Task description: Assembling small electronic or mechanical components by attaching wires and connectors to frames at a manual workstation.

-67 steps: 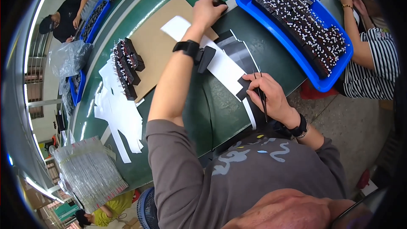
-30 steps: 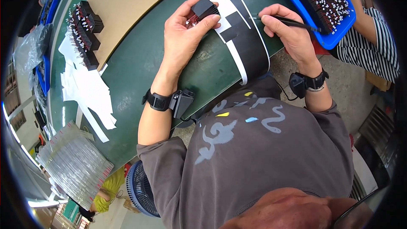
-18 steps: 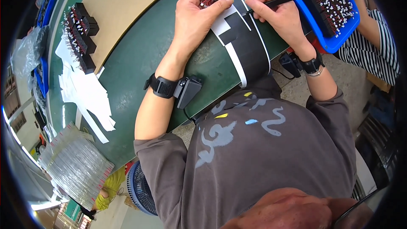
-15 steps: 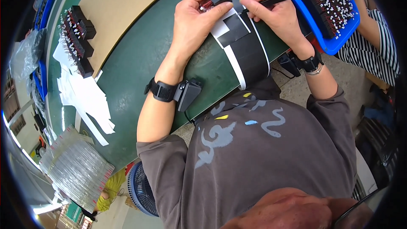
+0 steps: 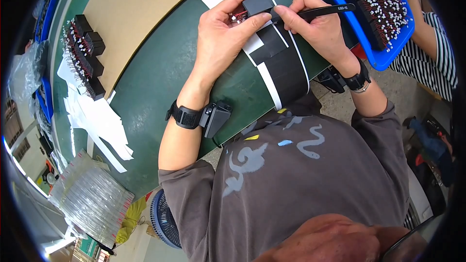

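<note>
— What is held in the left hand (image 5: 221, 43)?

— A small black box-shaped plastic part (image 5: 256, 4) is gripped there between the thumb and the curled fingers, just above the dark green table top (image 5: 155, 77). Some thin red wires can be seen at its left side, close to the palm. The hand is closed around the part, not opened flat.

— And the right hand (image 5: 318, 31)?

— It is closed on a pair of slim black tweezers (image 5: 315, 12), held like a pen. The tip of the tweezers is brought to the right edge of the black part — whether it really touches the part cannot be told, because the thumb of the left hand is in front.

— What is lying under the hands?

— A black sheet with white border strips (image 5: 284, 63) is spread on the table, reaching to the table edge near the person's body. A black wrist band with a small black device (image 5: 199, 116) is worn on the left forearm, and a black watch on the right wrist.

— What else is seen around?

— A blue plastic tray (image 5: 383, 56) filled with black parts with white tips is placed at the right, beside a striped sleeve of another person. At the left, a brown cardboard sheet (image 5: 128, 14), a row of black parts with red wires (image 5: 82, 53) and some white paper strips (image 5: 99, 121) are laid on the table.
</note>
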`<control>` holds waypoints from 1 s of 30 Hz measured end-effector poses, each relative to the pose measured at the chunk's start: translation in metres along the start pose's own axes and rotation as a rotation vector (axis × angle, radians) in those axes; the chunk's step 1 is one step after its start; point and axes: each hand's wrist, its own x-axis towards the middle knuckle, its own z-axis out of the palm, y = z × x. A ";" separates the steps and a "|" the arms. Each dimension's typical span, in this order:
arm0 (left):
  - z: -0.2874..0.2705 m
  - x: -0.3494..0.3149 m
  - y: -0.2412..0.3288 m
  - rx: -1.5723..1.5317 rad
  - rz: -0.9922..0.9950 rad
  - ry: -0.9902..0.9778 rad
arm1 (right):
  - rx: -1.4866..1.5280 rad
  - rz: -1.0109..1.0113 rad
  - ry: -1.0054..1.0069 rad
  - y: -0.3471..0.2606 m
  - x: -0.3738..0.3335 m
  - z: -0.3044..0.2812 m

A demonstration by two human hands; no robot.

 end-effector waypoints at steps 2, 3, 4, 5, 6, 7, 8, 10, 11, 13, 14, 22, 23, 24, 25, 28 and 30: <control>0.001 0.000 0.000 0.006 0.005 0.005 | -0.015 -0.004 -0.012 -0.001 0.001 -0.001; 0.002 0.000 0.000 0.011 0.009 0.010 | -0.030 -0.007 -0.024 -0.001 0.002 -0.002; 0.002 0.000 0.000 0.015 0.012 0.013 | -0.047 -0.007 -0.036 -0.002 0.002 -0.003; 0.002 0.000 0.000 0.015 0.012 0.012 | -0.047 -0.007 -0.035 -0.001 0.001 -0.004; 0.002 0.000 0.000 0.008 0.010 0.010 | -0.008 0.007 -0.041 0.000 0.001 -0.005; 0.002 0.000 0.001 0.001 0.009 0.009 | 0.031 0.020 -0.047 0.000 0.000 -0.005; 0.002 0.000 0.001 -0.006 0.007 0.007 | 0.070 0.033 -0.053 0.001 0.000 -0.005; 0.002 0.000 0.002 -0.006 0.006 0.007 | 0.083 0.030 -0.032 0.002 0.001 -0.004; 0.002 0.000 0.002 -0.007 0.005 0.006 | 0.096 0.027 -0.013 0.003 0.001 -0.003; 0.001 0.000 0.003 -0.007 0.005 0.005 | 0.110 0.022 0.009 0.002 0.001 -0.002; 0.001 0.000 0.001 -0.005 0.006 0.002 | 0.062 0.012 -0.004 0.001 0.001 -0.003; 0.000 0.001 0.001 -0.019 -0.004 -0.010 | 0.004 0.024 -0.046 -0.001 0.003 -0.003; 0.000 0.001 0.001 -0.022 0.000 -0.010 | 0.012 0.038 -0.046 -0.002 0.003 -0.003; 0.001 0.001 0.001 -0.024 0.005 -0.010 | 0.022 0.051 -0.045 -0.002 0.003 -0.004; 0.000 0.001 0.001 -0.023 0.006 -0.010 | 0.023 0.050 -0.045 -0.002 0.003 -0.004; -0.001 0.000 0.004 0.021 -0.016 -0.032 | 0.062 0.055 -0.067 0.000 0.003 -0.004; -0.002 0.001 0.004 0.016 -0.016 -0.032 | 0.072 -0.056 -0.074 0.001 0.000 -0.004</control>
